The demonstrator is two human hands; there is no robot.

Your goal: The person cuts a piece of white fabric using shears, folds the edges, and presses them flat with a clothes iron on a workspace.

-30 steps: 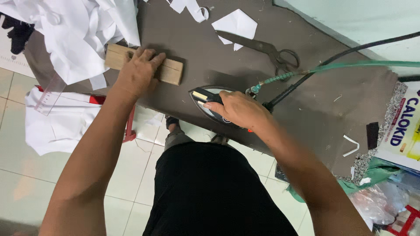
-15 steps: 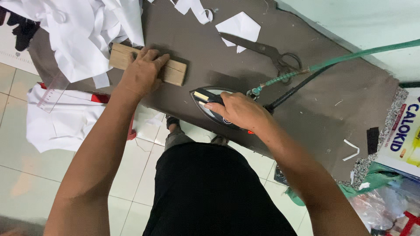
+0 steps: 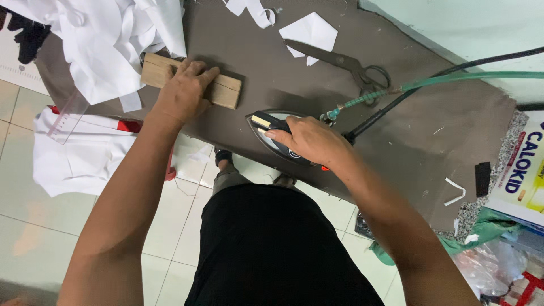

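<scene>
Right hand (image 3: 309, 141) closes around the dark handle of a pointed metal iron (image 3: 272, 136) near the brown padded table's (image 3: 408, 130) front edge, while beyond it left hand (image 3: 182, 93) presses flat, fingers spread, on a rectangular wooden block (image 3: 226, 90) beside crumpled white fabric (image 3: 107, 39).

A white cardboard box (image 3: 524, 175) stands at the right edge of the view, just past the end of the table (image 3: 430, 130), cut off by the frame (blue lettering and a yellow patch show on its face). Below it lies a clear plastic bag (image 3: 490, 266).
</scene>
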